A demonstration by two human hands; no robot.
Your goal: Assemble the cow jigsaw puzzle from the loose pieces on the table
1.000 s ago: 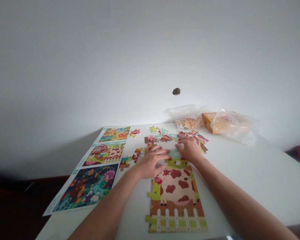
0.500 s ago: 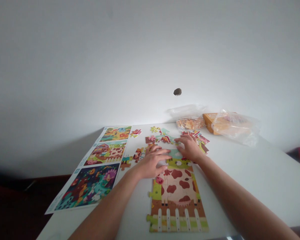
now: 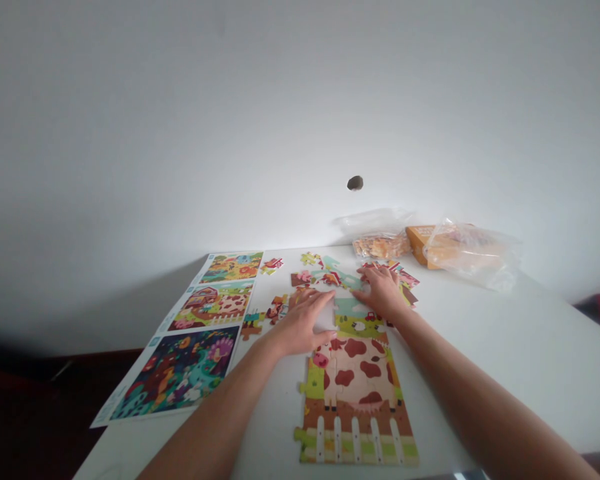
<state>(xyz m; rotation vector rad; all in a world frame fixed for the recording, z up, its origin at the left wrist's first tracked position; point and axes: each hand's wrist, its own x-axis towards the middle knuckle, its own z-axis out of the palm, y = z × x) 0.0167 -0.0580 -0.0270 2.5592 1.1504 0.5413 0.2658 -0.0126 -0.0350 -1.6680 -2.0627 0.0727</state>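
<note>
A partly joined jigsaw puzzle (image 3: 357,373) lies before me, showing a spotted cow, sheep and a white fence. My left hand (image 3: 306,323) is open at its upper left edge, thumb by the cow's head and fingers apart, pointing right. Near the top right corner, my right hand (image 3: 380,292) rests open beside the sky pieces, its fingers reaching towards a pile of loose puzzle pieces (image 3: 409,283). More loose pieces (image 3: 277,309) lie left of my left hand, and light blue sky pieces (image 3: 336,265) lie beyond both hands. Some pieces are hidden under my right hand.
At the left lies a reference sheet (image 3: 193,339) with three printed pictures, one a farm scene. Against the wall are a clear bag of puzzle pieces (image 3: 381,247) and an orange box (image 3: 420,245) partly under clear plastic (image 3: 485,263). The wall has a round hole (image 3: 355,183).
My left hand's fingers have drawn back slightly from the sky pieces, uncovering more of the upper puzzle. My right hand has shifted a little to the right.
</note>
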